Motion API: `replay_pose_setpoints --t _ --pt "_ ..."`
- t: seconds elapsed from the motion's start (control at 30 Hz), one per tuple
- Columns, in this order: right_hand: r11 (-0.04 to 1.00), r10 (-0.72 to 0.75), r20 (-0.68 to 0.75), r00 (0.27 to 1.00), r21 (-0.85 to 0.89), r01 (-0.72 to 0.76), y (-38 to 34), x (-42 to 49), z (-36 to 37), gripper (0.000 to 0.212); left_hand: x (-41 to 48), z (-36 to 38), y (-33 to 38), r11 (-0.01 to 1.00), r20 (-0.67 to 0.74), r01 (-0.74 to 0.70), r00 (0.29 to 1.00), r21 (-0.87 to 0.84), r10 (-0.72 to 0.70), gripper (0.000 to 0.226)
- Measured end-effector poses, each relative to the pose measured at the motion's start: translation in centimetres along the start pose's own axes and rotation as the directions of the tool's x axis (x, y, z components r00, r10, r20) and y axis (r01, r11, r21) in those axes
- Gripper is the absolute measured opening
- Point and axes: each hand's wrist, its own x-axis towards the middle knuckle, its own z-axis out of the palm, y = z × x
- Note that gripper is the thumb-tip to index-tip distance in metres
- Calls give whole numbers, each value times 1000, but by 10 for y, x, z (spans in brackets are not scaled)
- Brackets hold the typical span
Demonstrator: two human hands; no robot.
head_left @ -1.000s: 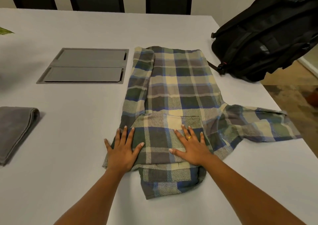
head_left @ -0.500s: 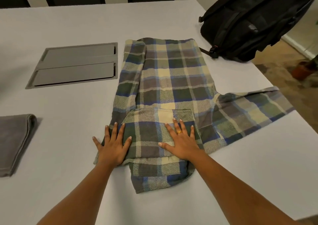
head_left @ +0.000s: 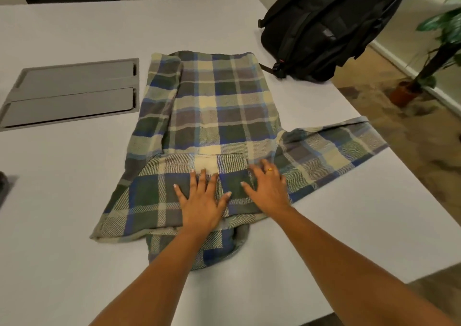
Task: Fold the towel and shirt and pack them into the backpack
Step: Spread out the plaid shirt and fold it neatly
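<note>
The left hand and right hand have slid rightward over the shirt, both spread, pressing it flat mid-surface; it looks soft and limp, best taken by the sleeve near the right edge.

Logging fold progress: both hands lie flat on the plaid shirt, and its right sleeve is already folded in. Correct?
No. The head view shows the left hand and right hand flat on the plaid shirt, but the right sleeve is not folded in: it lies spread out toward the right edge of the table.
</note>
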Motion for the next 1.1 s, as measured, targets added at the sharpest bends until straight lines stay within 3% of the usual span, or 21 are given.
replay_pose_setpoints --t 0.1,0.27,0.47,0.57,0.67,0.77,0.83,0.93,1.0,1.1 --pt "999 -2 131 991 -38 7 12 1 1 62 0 10 3 997 26 -9 1000 83 7 93" --pt "992 5 134 991 -126 12 -8 -10 16 58 0 13 -13 995 19 5 1000 104 -7 87" --pt "991 -100 262 960 -65 121 -52 -22 26 66 -6 2 -66 988 48 57 997 140 -65 83" --pt "982 -190 272 943 73 177 -65 -32 33 69 -11 -10 -94 981 76 104 990 161 -118 78" --pt "914 -288 318 903 373 160 -69 -35 31 66 -13 -23 -113 961 131 140 976 237 -174 68" --pt "820 -333 245 910 552 152 -50 -32 18 44 -9 -31 -104 957 68 221 969 186 -237 61" --pt "879 -255 99 962 438 188 -21 -26 7 29 -6 -31 -82 966 -59 248 968 72 -244 52" --pt "983 -87 -30 996 159 90 36 -15 -12 28 -3 -24 -43 988 -191 152 969 -27 -154 47" --pt "997 -35 -12 999 74 36 67 -12 -18 37 0 -18 -17 998 -200 51 978 -31 -56 54" --pt "993 -74 36 997 96 70 79 -20 -17 48 6 -10 16 999 -129 -44 991 -30 40 73"
